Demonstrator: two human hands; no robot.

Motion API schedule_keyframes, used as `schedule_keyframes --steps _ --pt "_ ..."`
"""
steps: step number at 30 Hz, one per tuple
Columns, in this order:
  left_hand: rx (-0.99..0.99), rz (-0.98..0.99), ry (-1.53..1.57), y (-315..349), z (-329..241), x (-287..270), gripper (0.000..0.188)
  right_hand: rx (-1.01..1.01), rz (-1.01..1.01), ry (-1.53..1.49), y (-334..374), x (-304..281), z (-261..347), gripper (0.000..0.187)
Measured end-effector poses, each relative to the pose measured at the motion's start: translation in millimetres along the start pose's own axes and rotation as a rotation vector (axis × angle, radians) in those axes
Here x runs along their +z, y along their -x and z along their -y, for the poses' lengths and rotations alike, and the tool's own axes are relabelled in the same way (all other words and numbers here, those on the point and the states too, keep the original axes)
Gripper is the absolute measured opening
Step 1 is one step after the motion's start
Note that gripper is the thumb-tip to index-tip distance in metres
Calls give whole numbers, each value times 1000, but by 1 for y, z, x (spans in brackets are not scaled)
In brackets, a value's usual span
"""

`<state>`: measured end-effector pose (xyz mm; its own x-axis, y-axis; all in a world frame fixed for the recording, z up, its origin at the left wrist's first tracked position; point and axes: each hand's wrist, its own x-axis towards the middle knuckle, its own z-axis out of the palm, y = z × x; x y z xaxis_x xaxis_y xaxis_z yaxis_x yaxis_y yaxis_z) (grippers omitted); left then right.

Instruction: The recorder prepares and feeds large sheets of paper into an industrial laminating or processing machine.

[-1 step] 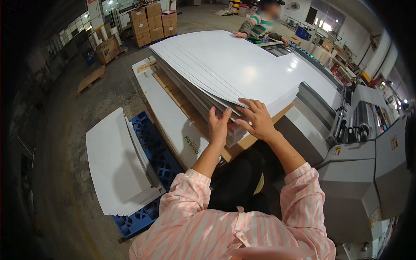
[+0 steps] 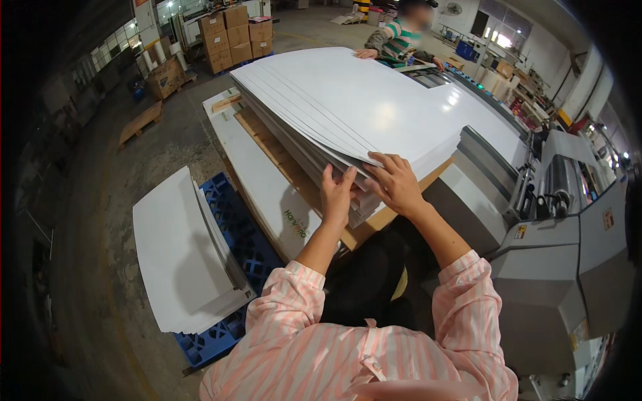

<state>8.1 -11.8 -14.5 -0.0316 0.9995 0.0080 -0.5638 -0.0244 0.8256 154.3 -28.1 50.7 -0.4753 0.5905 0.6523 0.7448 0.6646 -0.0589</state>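
Note:
A tall stack of large white sheets with a glossy top fans out at its near left edge. My right hand touches the near corner of the upper sheets, its fingers curved over the edge and its thumb spread apart below. Just left of it, my left hand is at the stack's side edge, thumb and fingers apart. Whether its fingertips touch the sheets I cannot tell. Under the stack lies a brown board.
A grey machine with rollers stands close on the right. At the left, a smaller pile of white sheets lies on a blue pallet. A co-worker stands at the far side. Cardboard boxes are stacked at the back.
My right thumb has shifted slightly toward the sheet edges. The co-worker's hand on the far edge has moved a little left. The stack looks the same.

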Motion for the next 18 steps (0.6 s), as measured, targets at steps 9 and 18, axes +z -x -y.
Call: schedule_keyframes --steps 9,18 --pt "-27 27 142 0 1 0 66 88 -137 12 -10 15 -11 25" --pt "67 -7 -71 -7 10 -2 23 882 -451 -1141 -56 -1 -27 38"
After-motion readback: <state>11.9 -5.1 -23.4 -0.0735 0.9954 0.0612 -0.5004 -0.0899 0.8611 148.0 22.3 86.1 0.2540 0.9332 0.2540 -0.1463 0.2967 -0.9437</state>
